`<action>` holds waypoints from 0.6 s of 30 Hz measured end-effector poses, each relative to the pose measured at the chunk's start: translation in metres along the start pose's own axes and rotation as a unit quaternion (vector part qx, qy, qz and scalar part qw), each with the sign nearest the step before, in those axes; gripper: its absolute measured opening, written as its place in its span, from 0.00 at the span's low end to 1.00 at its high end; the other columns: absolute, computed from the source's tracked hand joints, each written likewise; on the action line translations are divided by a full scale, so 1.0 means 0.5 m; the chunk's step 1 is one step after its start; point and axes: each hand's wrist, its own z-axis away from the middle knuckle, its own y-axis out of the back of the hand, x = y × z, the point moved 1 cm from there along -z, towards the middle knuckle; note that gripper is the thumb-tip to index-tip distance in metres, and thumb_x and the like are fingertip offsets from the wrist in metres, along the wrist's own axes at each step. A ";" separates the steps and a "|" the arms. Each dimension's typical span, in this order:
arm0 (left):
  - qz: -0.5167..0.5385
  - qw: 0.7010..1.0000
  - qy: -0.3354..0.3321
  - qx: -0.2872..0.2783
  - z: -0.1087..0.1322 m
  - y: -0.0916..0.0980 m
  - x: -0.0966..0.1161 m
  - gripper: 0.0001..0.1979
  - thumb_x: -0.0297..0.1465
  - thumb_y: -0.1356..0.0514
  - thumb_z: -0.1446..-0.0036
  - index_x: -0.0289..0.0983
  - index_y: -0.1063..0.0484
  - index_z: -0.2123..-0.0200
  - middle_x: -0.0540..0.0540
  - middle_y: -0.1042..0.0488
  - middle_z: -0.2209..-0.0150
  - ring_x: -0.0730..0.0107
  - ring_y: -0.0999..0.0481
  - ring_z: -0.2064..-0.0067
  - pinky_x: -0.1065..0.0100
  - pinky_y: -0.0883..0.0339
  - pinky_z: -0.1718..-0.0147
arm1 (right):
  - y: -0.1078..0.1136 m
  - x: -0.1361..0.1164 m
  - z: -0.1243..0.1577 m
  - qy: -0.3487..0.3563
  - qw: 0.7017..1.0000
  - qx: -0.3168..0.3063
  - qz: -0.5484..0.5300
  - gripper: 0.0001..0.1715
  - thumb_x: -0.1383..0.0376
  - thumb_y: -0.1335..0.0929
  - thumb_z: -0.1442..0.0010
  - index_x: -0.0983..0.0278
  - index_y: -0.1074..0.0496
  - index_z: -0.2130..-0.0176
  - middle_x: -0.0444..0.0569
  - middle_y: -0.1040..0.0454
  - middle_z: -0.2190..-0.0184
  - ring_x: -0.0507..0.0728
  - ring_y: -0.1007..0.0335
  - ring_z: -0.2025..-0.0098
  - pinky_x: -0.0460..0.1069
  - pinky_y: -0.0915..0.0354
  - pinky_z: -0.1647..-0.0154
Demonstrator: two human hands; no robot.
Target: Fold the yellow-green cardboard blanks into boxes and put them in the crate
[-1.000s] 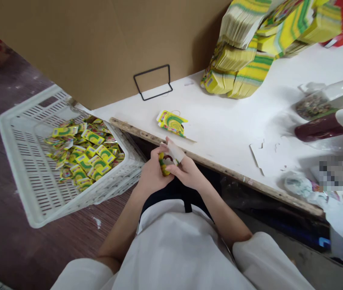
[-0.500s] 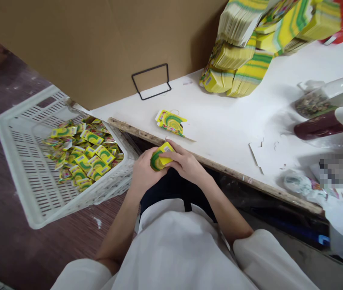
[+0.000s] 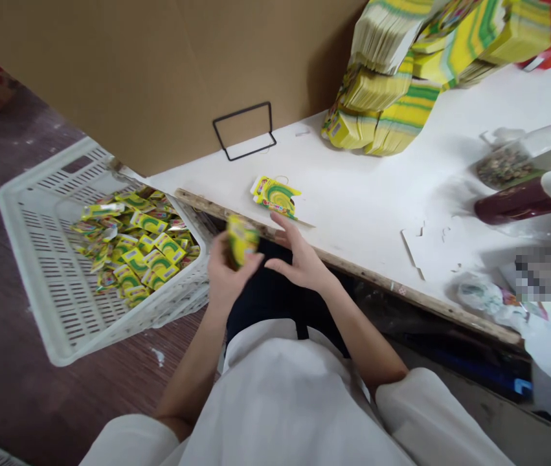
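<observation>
Between the thumb and fingers of my left hand point(image 3: 226, 268) is a small yellow-green carton point(image 3: 243, 241), smeared by motion. My right hand point(image 3: 299, 255) is beside it with fingers apart and nothing in them, over my lap near the table edge. On the white table point(image 3: 353, 207), just beyond my right fingertips, lies another yellow-green carton point(image 3: 275, 195) with a cut-out at its right end. A white plastic basket point(image 3: 30, 272) to my left contains many similar small cartons point(image 3: 134, 252).
Bundled stacks of flat yellow-green cartons point(image 3: 392, 116) stand at the back of the table. A large brown cardboard box point(image 3: 158, 77) rises behind a black wire frame point(image 3: 246, 131). On the right lie a maroon cup point(image 3: 508, 206), a clear jar point(image 3: 508, 165) and paper scraps point(image 3: 412, 254).
My right hand has let go of the small carton and opened away from it. The left hand has turned the carton and moved it slightly up and left.
</observation>
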 end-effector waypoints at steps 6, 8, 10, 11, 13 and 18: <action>0.290 0.917 0.075 0.263 -0.035 0.038 -0.026 0.27 0.59 0.43 0.44 0.42 0.31 0.58 0.41 0.29 0.46 0.62 0.26 0.45 0.59 0.32 0.44 | 0.050 0.073 -0.066 -0.173 0.948 0.193 0.185 0.13 0.64 0.29 0.38 0.63 0.28 0.52 0.58 0.30 0.52 0.64 0.32 0.51 0.61 0.33 0.47; 0.282 0.924 0.124 0.226 -0.029 0.030 -0.038 0.25 0.57 0.39 0.45 0.43 0.31 0.56 0.40 0.29 0.46 0.60 0.25 0.46 0.57 0.31 0.46 | 0.050 0.095 -0.088 -0.207 0.931 0.203 0.220 0.13 0.68 0.26 0.43 0.65 0.28 0.57 0.58 0.31 0.56 0.65 0.36 0.51 0.62 0.37 0.47; 0.258 0.938 0.149 0.177 -0.016 0.014 -0.047 0.24 0.53 0.36 0.46 0.43 0.30 0.53 0.40 0.28 0.46 0.61 0.24 0.48 0.58 0.29 0.49 | 0.044 0.111 -0.102 -0.223 0.928 0.192 0.227 0.15 0.72 0.24 0.47 0.66 0.30 0.62 0.57 0.32 0.59 0.64 0.38 0.52 0.62 0.39 0.47; 0.244 0.945 0.155 0.155 -0.010 0.006 -0.050 0.24 0.50 0.34 0.46 0.43 0.29 0.52 0.40 0.27 0.46 0.62 0.23 0.50 0.60 0.28 0.51 | 0.040 0.117 -0.106 -0.225 0.929 0.188 0.224 0.15 0.73 0.24 0.48 0.66 0.30 0.63 0.56 0.32 0.60 0.64 0.39 0.53 0.61 0.39 0.47; 0.223 0.953 0.158 0.128 -0.001 -0.008 -0.054 0.24 0.46 0.32 0.46 0.42 0.28 0.50 0.40 0.26 0.48 0.66 0.22 0.54 0.64 0.27 0.56 | 0.035 0.122 -0.109 -0.225 0.932 0.182 0.219 0.16 0.74 0.24 0.48 0.64 0.32 0.63 0.55 0.32 0.61 0.63 0.39 0.53 0.60 0.40 0.47; 0.209 0.953 0.199 0.097 0.006 -0.018 -0.052 0.25 0.45 0.29 0.49 0.39 0.26 0.51 0.43 0.23 0.53 0.70 0.22 0.59 0.69 0.27 0.61 | 0.027 0.093 -0.107 -0.241 0.929 0.167 0.225 0.14 0.78 0.29 0.44 0.66 0.33 0.59 0.55 0.30 0.59 0.60 0.37 0.53 0.57 0.39 0.47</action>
